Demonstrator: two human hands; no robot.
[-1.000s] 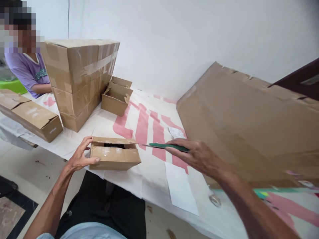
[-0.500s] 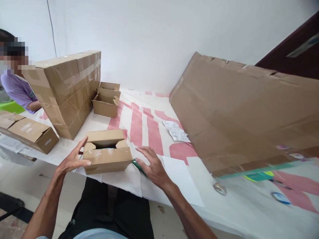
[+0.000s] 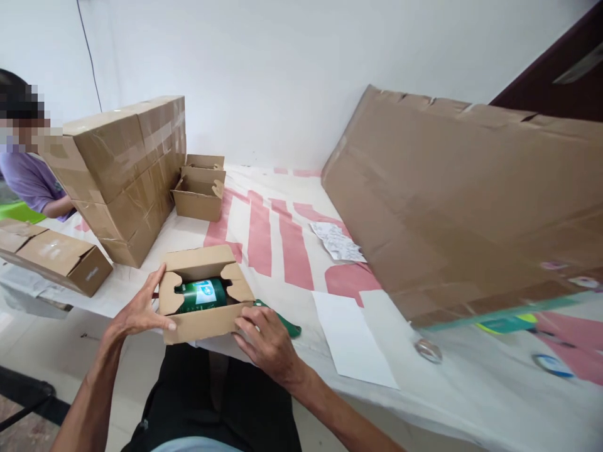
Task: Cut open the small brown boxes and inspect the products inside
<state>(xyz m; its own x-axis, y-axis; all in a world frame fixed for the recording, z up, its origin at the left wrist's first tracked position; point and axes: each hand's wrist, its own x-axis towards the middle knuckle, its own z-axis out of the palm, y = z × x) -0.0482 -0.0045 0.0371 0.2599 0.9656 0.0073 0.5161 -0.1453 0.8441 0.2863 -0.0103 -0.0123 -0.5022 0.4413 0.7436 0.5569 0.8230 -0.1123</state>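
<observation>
A small cardboard box [image 3: 202, 328] sits at the table's near edge, its top flaps raised. Inside lies a green cylindrical container [image 3: 200, 296] with a white and light-blue label. My left hand [image 3: 141, 307] grips the box's left end, thumb on the front flap and fingers along the side. With bent fingers, my right hand [image 3: 264, 339] pinches the front flap near its right corner. Just beyond that hand, a green curved object [image 3: 289, 328] rests on the table, partly hidden.
Taped cartons [image 3: 127, 169] are stacked at the left, with open boxes [image 3: 198, 204] beside them and a long closed box [image 3: 61, 254] nearer. White paper [image 3: 353, 342], a tape roll [image 3: 428, 351] and a large cardboard sheet [image 3: 471, 201] are to the right. A co-worker [image 3: 32, 176] is at far left.
My right hand has moved left from beside the box onto its front flap. The front flap has swung open towards me, so the green container now shows. My left hand keeps its hold.
</observation>
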